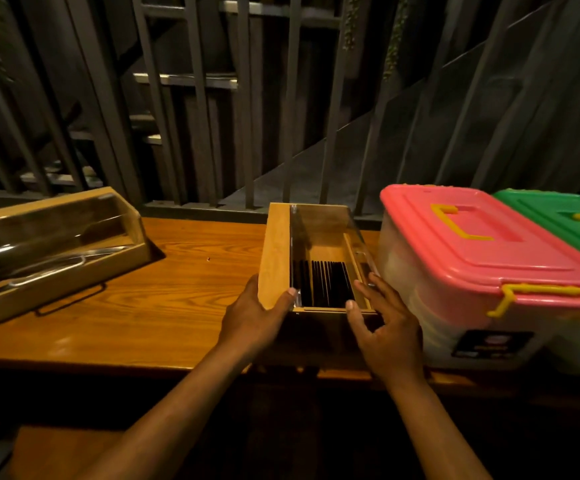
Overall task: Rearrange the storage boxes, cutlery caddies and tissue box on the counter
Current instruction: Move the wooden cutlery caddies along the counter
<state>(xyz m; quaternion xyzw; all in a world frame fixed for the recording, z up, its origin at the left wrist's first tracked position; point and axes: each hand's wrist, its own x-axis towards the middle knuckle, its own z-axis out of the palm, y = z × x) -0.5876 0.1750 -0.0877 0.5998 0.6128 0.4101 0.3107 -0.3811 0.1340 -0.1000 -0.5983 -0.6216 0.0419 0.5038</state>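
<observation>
A wooden cutlery caddy (274,251) with a clear lid stands in the middle of the wooden counter (164,306), with black sticks inside it. My left hand (252,318) grips its near left corner, thumb on the top edge. My right hand (383,323) holds its near right corner, fingers spread along the side. A second wooden caddy (56,251) with a clear cover and metal cutlery lies at the left. A storage box with a pink lid (482,244) stands just right of the held caddy, and a box with a green lid (558,216) sits beyond it.
Dark vertical railings (247,116) and a staircase rise behind the counter's far edge. The counter's front edge runs just below my hands. Bare wood lies between the two caddies. The tissue box is not in view.
</observation>
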